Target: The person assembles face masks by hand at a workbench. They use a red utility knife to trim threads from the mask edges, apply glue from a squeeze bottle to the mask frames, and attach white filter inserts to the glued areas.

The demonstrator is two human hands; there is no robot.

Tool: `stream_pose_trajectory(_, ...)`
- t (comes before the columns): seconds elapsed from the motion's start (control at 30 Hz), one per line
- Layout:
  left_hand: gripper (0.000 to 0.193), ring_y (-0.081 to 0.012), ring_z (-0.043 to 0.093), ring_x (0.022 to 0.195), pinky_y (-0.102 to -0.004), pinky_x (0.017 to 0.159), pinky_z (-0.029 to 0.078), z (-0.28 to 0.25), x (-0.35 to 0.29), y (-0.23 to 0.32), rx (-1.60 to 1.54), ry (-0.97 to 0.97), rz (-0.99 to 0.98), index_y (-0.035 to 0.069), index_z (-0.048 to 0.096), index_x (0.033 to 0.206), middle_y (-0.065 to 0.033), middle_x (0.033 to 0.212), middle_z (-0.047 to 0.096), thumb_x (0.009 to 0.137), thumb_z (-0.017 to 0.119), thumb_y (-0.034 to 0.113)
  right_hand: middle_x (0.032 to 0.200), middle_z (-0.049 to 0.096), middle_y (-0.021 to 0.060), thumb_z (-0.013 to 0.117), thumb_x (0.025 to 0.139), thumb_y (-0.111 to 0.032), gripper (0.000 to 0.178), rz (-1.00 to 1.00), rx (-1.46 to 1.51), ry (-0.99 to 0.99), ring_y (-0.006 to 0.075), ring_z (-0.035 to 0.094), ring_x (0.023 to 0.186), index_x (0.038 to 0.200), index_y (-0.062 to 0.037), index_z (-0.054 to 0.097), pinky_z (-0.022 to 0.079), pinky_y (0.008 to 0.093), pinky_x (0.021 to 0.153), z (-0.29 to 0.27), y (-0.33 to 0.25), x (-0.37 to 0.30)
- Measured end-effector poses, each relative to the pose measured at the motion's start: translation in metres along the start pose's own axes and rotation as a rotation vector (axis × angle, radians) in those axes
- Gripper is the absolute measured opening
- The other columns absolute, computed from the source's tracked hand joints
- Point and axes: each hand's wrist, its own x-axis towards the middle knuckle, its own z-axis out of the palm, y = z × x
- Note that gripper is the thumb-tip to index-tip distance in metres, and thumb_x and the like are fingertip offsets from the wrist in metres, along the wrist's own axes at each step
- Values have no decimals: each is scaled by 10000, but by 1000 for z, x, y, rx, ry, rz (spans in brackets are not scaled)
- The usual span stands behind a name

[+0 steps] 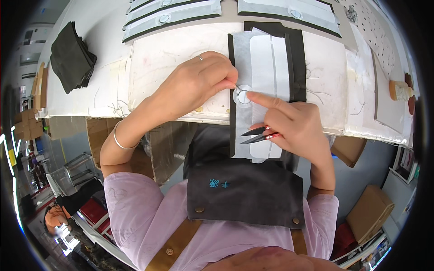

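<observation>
A long dark panel with white backing point(260, 58) hangs over the table's front edge, with a small round disc point(243, 97) on a pale circular patch. My left hand point(199, 79) is closed in a pinch beside this disc, on what looks like a thin dark strand. The index finger of my right hand point(294, 119) presses at the disc's right edge. Its other fingers are curled around small scissors point(258, 135) with dark blades and red parts, pointing left over the panel. The scissors' handles are mostly hidden in the palm.
More white-backed panels point(190, 16) lie along the far side of the table point(172, 47). At the left is a stack of dark pieces point(72, 58). Another dark piece point(297, 67) lies beneath the panel. Loose threads point(318, 92) are scattered nearby; a small bottle point(400, 90) stands far right.
</observation>
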Motion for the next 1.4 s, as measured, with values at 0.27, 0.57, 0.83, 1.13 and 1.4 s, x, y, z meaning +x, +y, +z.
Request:
stream_pose_trajectory(0.27,114,-266,667,946,-359,807,537,-1,0,-5,-85,6,-62,9,654,989,-98,1001,692,910,722,56,704,650,113,742,907,-356,317,124,36,-310,339,640,638,902,-63,620,474,408,569,-42,30,50)
stream_pose_trajectory(0.57,121,-272,663,946,-364,815,536,4,-2,-8,-81,34,-29,11,646,975,-92,973,686,911,726,76,571,524,152,673,940,-425,483,53,-36,-609,386,548,607,672,-29,603,415,472,590,-36,46,91)
stream_pose_trajectory(0.83,130,-280,663,931,-369,816,534,5,-2,-10,-73,35,-23,18,642,976,-93,958,685,910,729,88,557,498,157,673,937,-369,468,76,-16,-673,371,510,589,629,-28,590,404,464,584,-34,43,99)
stream_pose_trajectory(1.13,100,-253,677,910,-353,813,540,6,-2,-9,-84,45,-101,15,658,1000,-98,976,698,932,704,71,552,452,151,670,944,-360,488,66,45,-673,367,470,564,611,-31,528,376,465,570,-33,46,99)
stream_pose_trajectory(1.4,186,-247,685,885,-348,799,544,-103,-102,11,133,-34,-624,-23,687,1071,-134,981,705,894,714,26,553,407,61,863,801,-367,437,258,372,-449,233,386,475,711,-68,556,290,325,470,-89,42,22)
